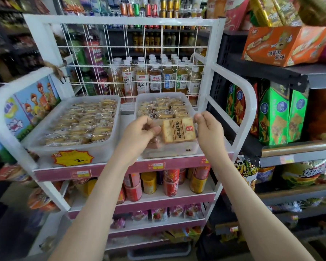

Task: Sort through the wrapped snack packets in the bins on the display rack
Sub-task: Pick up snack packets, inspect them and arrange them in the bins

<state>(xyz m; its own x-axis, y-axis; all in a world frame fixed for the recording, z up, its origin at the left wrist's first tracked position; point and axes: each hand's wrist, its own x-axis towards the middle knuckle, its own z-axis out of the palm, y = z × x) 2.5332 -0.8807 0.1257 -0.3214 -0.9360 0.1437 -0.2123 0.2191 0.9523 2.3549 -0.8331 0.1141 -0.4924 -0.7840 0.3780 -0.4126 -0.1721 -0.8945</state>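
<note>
Snack packet [179,129] is pinched by left hand [139,132] and right hand [209,129]. If its slippery wrapper is loosened, it could be dropped past the bin's [138,104] front edge.

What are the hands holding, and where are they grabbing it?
One wrapped snack packet. The left hand pinches its left wrapper end, the right hand its right end.

— What do you read on the packet [179,129] you hold?
— "烤馍片", running down its label.
— And on the rack [124,21]?
— You get a "2" on the yellow starburst tag [72,157], and "Mec" on a purple bottle [97,53].
</note>
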